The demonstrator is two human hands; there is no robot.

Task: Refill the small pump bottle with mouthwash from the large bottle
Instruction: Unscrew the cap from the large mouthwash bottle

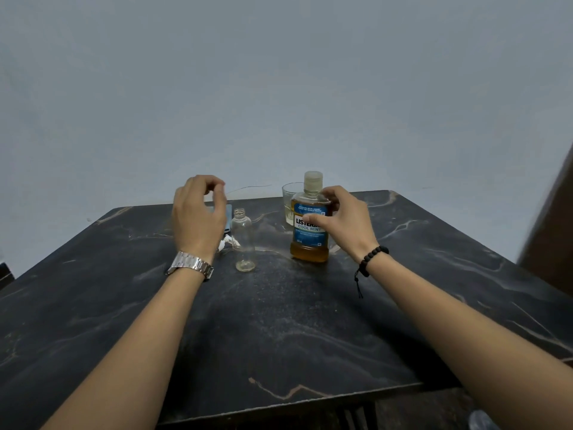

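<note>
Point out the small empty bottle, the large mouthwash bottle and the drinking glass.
small empty bottle (243,240), head view, clear body.
large mouthwash bottle (310,254), head view, amber base.
drinking glass (288,193), head view, left wall.

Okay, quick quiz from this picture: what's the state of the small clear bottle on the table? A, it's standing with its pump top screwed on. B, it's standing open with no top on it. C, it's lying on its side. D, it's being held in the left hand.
B: the small bottle stands upright on the table with its threaded neck bare, and the left hand hovers beside it without holding it.
</note>
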